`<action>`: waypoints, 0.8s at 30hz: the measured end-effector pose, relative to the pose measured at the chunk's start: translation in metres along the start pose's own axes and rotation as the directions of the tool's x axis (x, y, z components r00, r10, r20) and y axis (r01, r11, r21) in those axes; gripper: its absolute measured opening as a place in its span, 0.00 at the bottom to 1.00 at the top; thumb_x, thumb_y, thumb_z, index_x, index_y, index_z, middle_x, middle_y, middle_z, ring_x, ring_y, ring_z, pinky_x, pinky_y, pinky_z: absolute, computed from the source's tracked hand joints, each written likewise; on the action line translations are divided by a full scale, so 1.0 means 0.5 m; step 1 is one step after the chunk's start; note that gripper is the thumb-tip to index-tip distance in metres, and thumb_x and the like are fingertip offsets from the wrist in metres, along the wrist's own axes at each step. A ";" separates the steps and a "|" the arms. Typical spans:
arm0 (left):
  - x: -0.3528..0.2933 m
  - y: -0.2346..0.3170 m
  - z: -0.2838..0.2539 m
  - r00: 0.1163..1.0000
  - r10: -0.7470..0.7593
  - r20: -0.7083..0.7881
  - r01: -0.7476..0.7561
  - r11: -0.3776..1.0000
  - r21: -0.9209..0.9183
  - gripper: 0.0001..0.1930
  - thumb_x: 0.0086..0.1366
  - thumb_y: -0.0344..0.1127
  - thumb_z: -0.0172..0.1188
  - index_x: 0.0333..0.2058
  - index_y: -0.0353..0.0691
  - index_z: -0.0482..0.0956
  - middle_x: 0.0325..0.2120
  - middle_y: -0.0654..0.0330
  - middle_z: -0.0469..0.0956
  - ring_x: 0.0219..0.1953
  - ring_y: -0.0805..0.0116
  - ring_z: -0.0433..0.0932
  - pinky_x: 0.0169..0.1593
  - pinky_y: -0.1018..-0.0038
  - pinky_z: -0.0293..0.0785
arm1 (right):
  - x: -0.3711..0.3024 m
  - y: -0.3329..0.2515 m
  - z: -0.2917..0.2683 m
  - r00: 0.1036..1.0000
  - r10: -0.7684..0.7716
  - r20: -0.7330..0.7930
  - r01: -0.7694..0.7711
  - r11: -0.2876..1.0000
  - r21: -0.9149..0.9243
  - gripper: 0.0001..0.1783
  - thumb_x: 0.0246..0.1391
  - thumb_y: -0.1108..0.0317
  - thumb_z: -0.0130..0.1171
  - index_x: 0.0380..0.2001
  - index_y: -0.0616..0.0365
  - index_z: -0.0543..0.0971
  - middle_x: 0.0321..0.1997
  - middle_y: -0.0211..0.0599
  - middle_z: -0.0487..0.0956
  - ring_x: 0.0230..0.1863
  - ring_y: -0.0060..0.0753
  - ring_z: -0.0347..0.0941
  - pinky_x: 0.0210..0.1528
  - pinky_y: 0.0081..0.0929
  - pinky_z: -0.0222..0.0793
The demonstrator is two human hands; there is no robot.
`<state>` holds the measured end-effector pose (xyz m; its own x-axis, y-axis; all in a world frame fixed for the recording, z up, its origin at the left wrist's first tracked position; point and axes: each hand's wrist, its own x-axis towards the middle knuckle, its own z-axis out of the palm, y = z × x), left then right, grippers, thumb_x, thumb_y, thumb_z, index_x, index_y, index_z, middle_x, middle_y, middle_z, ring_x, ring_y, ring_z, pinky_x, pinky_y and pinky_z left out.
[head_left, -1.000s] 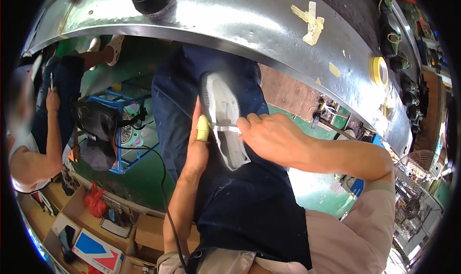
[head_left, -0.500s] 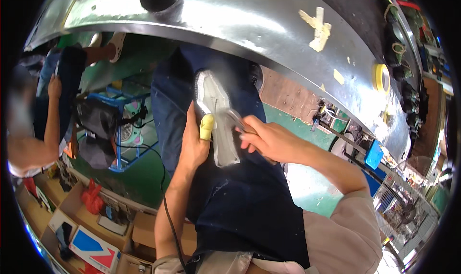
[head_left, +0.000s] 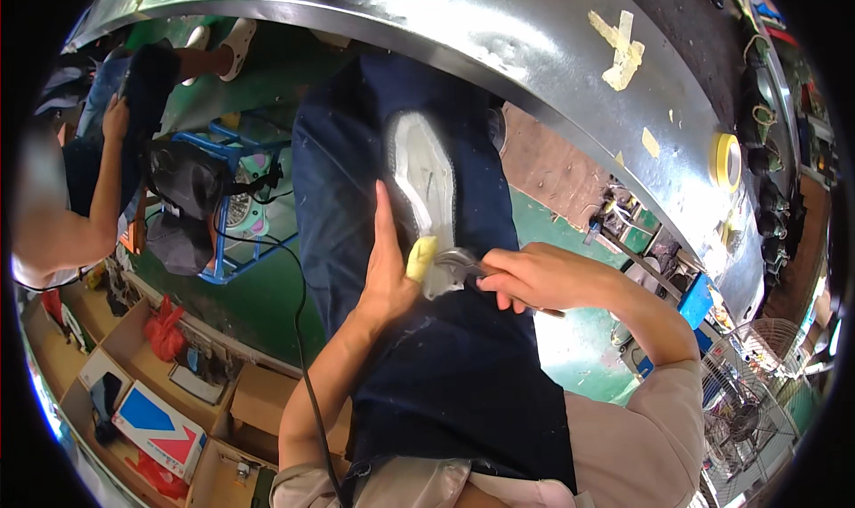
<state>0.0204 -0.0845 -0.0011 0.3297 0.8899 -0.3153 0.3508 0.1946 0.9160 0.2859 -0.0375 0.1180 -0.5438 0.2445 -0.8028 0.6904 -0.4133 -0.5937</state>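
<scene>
A shoe upper [head_left: 436, 174], bottom side up, lies lengthwise on my lap over the dark blue apron. Its underside is greyish white with a dark rim around the toe. My left hand [head_left: 392, 272] holds it from the left near the heel end, the thumb wrapped in a yellow cover and pressed against its edge. In my closed right hand [head_left: 525, 276] is a metal tool with a curved head [head_left: 459, 260]. That head rests at or just above the heel end. My fingers hide part of the handle, so its exact kind is unclear.
A shiny metal bench [head_left: 552, 72] curves across the front, bearing a yellow tape roll [head_left: 726, 162]. Another person [head_left: 67, 196] sits at left beside a blue stool frame [head_left: 227, 259]. Cardboard boxes [head_left: 191, 401] stand lower left, a fan [head_left: 748, 410] lower right. A black cable crosses my left arm.
My right hand has moved with the metal tool toward the heel end, away from the middle of the shoe upper. My left hand still holds the shoe upper. The whole view has shifted slightly.
</scene>
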 end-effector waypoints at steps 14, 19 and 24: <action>0.116 0.017 -0.036 0.949 -0.313 -0.035 0.145 0.534 -0.833 0.31 0.85 0.36 0.47 0.81 0.44 0.54 0.67 0.54 0.75 0.72 0.59 0.70 0.77 0.63 0.59 | 0.067 0.028 -0.018 0.973 -0.146 -0.181 0.194 0.939 0.285 0.24 0.82 0.53 0.47 0.65 0.60 0.74 0.50 0.38 0.88 0.46 0.26 0.86 0.40 0.30 0.82; 0.125 0.037 -0.047 0.975 -0.209 0.082 0.184 0.538 -0.822 0.24 0.87 0.41 0.45 0.72 0.36 0.71 0.68 0.53 0.76 0.70 0.61 0.74 0.75 0.62 0.65 | 0.069 -0.045 -0.070 0.984 -0.136 -0.119 0.159 0.965 0.210 0.22 0.83 0.49 0.45 0.53 0.59 0.75 0.46 0.41 0.87 0.41 0.29 0.85 0.37 0.33 0.79; 0.146 0.023 -0.029 0.930 -0.352 0.110 0.294 0.526 -0.798 0.22 0.85 0.42 0.47 0.65 0.34 0.76 0.58 0.55 0.82 0.63 0.62 0.77 0.70 0.65 0.69 | 0.127 0.002 0.039 0.829 -0.218 -0.516 0.274 0.961 0.033 0.22 0.82 0.50 0.45 0.41 0.60 0.70 0.25 0.38 0.81 0.24 0.35 0.81 0.30 0.36 0.74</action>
<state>0.0358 -0.0112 -0.0099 0.2799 0.7132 -0.6427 -0.4178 0.6932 0.5873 0.2428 -0.0396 0.0675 -0.3554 0.7450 -0.5644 0.4995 -0.3590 -0.7884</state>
